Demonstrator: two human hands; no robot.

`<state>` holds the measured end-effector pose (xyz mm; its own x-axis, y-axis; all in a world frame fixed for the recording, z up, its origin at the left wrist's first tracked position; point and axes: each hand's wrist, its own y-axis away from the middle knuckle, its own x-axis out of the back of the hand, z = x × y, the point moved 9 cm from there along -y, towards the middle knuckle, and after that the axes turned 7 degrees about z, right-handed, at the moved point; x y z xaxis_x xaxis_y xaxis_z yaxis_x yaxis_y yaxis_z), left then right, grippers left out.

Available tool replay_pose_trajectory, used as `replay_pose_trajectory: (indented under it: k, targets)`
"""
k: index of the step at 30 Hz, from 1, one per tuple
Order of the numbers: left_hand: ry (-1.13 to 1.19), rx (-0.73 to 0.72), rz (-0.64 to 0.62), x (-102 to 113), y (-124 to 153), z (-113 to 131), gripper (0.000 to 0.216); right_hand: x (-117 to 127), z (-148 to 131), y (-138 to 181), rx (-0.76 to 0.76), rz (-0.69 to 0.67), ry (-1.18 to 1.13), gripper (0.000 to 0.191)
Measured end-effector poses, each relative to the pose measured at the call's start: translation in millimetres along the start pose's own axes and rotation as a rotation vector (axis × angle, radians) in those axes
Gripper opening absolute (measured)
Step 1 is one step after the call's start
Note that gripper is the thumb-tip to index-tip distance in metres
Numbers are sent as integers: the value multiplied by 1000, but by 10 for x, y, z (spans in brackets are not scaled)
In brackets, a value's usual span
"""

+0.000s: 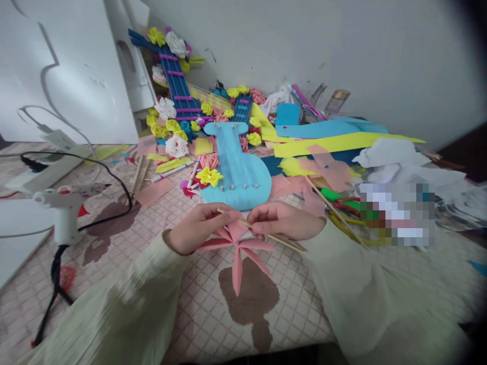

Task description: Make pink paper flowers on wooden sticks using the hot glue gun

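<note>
Both hands meet near the table's middle, at a thin wooden stick (283,243) lying slantwise across them. My left hand (201,225) is closed, its thumb and fingers pinching the stick's left end against a pink paper strip (236,230). Farther along the stick, my right hand (283,219) pinches it between thumb and fingers. Just below the hands lies a pink paper flower (238,248) with narrow folded petals; its upper part is partly covered by the hands. Behind them rests a light-blue guitar-shaped cutout (243,172) with small pegs and strings.
A white glue gun (63,213) stands at the left with its black cord, near a power strip (49,157). Dark-blue paper instruments with crepe flowers (177,81) lean at the back. Scissors (335,200), yellow strips (342,144) and crumpled white material (403,157) lie right.
</note>
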<state>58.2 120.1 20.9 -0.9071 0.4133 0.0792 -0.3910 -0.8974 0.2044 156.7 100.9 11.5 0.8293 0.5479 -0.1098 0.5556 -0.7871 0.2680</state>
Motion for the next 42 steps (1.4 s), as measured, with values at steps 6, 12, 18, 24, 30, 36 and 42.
replay_pose_trajectory:
  k: [6,12,18,24,30,36,42]
  targets:
    - [-26,-52,3,19,24,86,28,-3,-25,25,-6,26,102,12]
    - [9,-53,16,26,53,71,26,97,-126,45,85,170,284,9]
    - [-122,-247,42,10,70,171,27,120,-176,50,179,235,444,9]
    - [-322,-307,114,25,80,254,22,146,-231,67,254,355,598,4]
    - [-332,-356,134,19,103,309,21,140,-390,135,425,506,770,4]
    - [-318,-421,159,32,134,368,16,76,-528,207,586,576,899,6]
    - [-351,-401,230,68,119,315,19,-26,-541,257,691,589,1029,9]
